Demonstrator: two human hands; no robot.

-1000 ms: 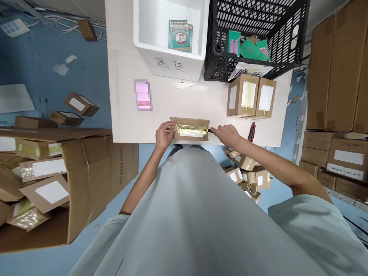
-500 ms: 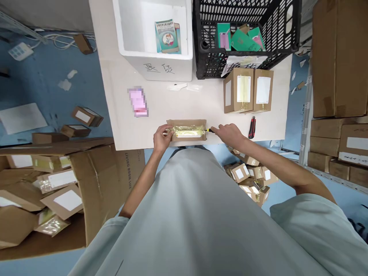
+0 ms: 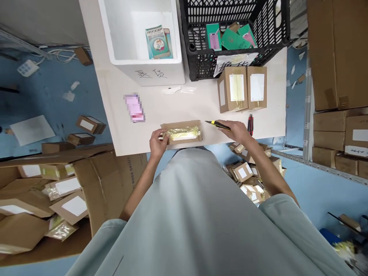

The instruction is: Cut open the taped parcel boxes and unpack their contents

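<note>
A small cardboard box [image 3: 184,132], wrapped in shiny yellowish tape over a white label, lies near the front edge of the white table [image 3: 172,105]. My left hand [image 3: 158,142] grips the box at its left end, thumb on the tape. To the right of the box, my right hand [image 3: 237,131] is closed around a yellow and black utility knife [image 3: 220,125]. Its blade points left and is apart from the box. A red and black utility knife [image 3: 250,124] lies on the table just beyond my right hand.
Behind stand a white foam bin [image 3: 161,74] with booklets and a black crate [image 3: 201,65] with green boxes. Two labelled cartons [image 3: 232,92] stand before the crate. A pixelated pink item [image 3: 134,107] lies left. A large carton [image 3: 100,184] of parcels stands at lower left.
My right hand has drawn the yellow and black utility knife away from the box's right end, and the blade now shows fully. My left hand stays on the box. The view has shifted slightly.
</note>
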